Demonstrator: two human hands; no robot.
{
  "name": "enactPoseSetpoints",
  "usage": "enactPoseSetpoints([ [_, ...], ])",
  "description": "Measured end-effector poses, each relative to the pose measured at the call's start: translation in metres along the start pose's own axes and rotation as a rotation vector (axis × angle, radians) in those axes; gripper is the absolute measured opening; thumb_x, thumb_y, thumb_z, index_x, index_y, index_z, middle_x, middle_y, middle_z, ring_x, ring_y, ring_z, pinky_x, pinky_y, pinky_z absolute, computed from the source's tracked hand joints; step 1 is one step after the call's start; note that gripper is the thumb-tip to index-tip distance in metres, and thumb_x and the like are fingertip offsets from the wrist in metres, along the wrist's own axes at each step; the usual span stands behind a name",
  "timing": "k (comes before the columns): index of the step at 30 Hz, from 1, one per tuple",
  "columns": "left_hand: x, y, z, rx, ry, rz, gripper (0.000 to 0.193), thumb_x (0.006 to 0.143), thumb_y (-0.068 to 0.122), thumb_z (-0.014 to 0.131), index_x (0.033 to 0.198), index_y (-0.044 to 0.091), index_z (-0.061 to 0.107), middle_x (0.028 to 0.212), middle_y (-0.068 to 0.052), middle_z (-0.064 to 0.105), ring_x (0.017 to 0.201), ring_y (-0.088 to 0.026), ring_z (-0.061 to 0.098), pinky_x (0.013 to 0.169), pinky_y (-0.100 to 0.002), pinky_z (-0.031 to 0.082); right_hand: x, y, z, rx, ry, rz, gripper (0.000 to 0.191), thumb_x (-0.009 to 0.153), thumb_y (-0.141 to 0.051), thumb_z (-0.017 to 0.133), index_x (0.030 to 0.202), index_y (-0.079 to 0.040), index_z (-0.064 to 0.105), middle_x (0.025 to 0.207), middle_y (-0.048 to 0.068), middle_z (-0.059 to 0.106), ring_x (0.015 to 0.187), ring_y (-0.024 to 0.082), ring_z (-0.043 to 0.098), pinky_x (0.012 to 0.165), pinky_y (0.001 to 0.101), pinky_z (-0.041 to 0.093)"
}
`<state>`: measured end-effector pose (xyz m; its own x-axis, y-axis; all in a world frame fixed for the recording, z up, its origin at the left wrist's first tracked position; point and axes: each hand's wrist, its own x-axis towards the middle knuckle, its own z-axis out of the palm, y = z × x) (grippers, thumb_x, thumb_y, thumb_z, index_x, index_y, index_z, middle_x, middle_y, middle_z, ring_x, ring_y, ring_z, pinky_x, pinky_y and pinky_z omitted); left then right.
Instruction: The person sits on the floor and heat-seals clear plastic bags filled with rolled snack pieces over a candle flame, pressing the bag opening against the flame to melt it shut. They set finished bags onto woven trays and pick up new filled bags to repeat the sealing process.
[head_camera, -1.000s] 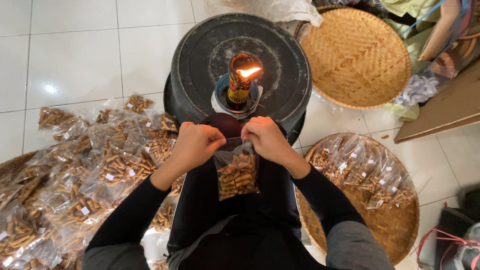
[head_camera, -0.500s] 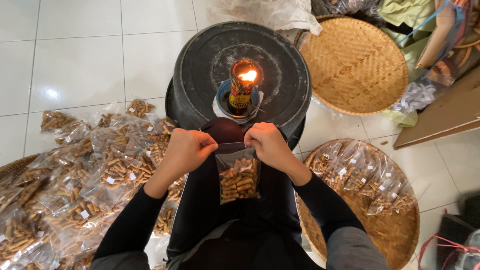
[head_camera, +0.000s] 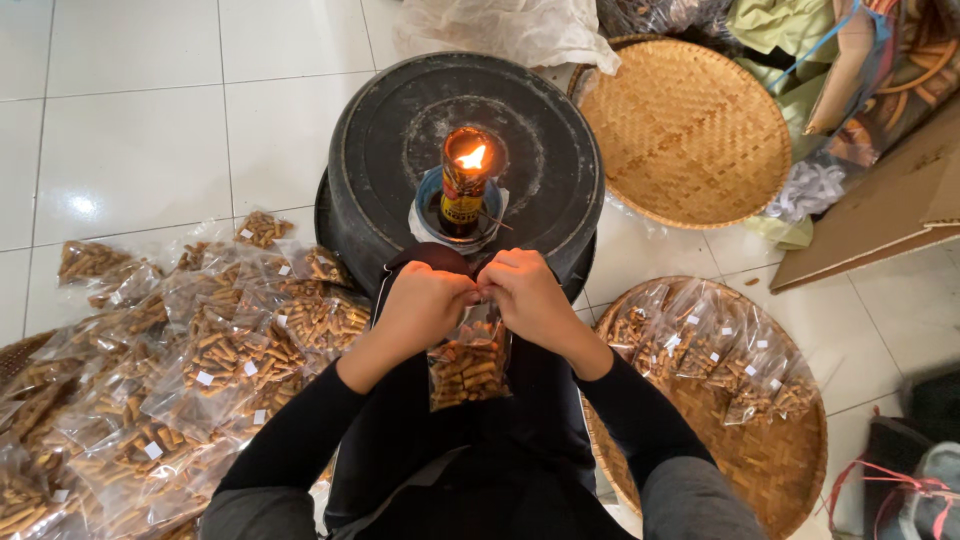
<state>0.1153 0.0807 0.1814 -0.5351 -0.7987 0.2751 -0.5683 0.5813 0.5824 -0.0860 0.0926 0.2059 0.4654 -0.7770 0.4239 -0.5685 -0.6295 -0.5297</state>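
Observation:
My left hand (head_camera: 425, 305) and my right hand (head_camera: 528, 295) meet at the top edge of a small clear plastic bag of brown snack sticks (head_camera: 468, 368), both pinching it shut. The bag hangs below my fingers over my lap. Just beyond my hands a small oil lamp (head_camera: 464, 185) burns with a flame, standing in a blue dish on an upturned black metal tub (head_camera: 400, 150).
A heap of filled snack bags (head_camera: 180, 370) lies on the white tiled floor at my left. A round woven tray (head_camera: 760, 460) at my right carries several more bags. An empty woven tray (head_camera: 690, 130), cloth and cardboard (head_camera: 880, 220) sit at the back right.
My two hands have come closer together at the top of the bag. The view has shifted slightly.

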Motion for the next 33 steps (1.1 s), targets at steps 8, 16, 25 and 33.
enactPoseSetpoints([
  [8, -0.007, -0.011, 0.007, -0.034, 0.217, 0.036, 0.013, 0.087, 0.013, 0.065, 0.082, 0.014, 0.078, 0.072, -0.001, 0.075, 0.062, -0.02, 0.068, 0.074, -0.04, 0.041, -0.008, 0.046, 0.006, 0.076, 0.076, 0.109, 0.008, 0.082, 0.001, 0.068, 0.082, -0.007, 0.066, 0.082, 0.006, 0.067, 0.083, 0.027, 0.065, 0.075, 0.0375, 0.05],
  [16, 0.011, -0.015, -0.03, -0.311, 0.229, -0.135, 0.014, 0.094, 0.018, 0.065, 0.088, 0.012, 0.076, 0.071, 0.0, 0.072, 0.059, -0.016, 0.07, 0.06, -0.03, 0.05, 0.0, 0.059, 0.007, 0.989, 0.277, 0.478, 0.022, 0.099, -0.02, 0.054, 0.116, -0.012, 0.064, 0.112, 0.003, 0.074, 0.106, 0.012, 0.068, 0.094, 0.0272, 0.053],
  [25, 0.034, -0.016, -0.03, -0.06, 0.287, -0.08, 0.016, 0.091, 0.021, 0.069, 0.082, 0.012, 0.078, 0.056, -0.003, 0.065, 0.048, -0.021, 0.058, 0.072, -0.037, 0.039, 0.026, 0.059, 0.055, 1.28, 0.283, 0.43, 0.006, 0.101, -0.003, 0.072, 0.104, 0.002, 0.071, 0.096, 0.009, 0.072, 0.085, 0.011, 0.063, 0.079, 0.0248, 0.051],
  [33, 0.06, -0.053, -0.033, -0.351, 0.269, -0.226, 0.017, 0.093, 0.019, 0.067, 0.09, 0.007, 0.078, 0.073, -0.004, 0.077, 0.066, -0.011, 0.075, 0.062, -0.025, 0.056, 0.051, 0.093, 0.081, 1.242, 0.541, 0.664, 0.007, 0.093, -0.004, 0.072, 0.097, 0.002, 0.074, 0.085, 0.009, 0.074, 0.072, 0.013, 0.067, 0.067, 0.0236, 0.052],
])
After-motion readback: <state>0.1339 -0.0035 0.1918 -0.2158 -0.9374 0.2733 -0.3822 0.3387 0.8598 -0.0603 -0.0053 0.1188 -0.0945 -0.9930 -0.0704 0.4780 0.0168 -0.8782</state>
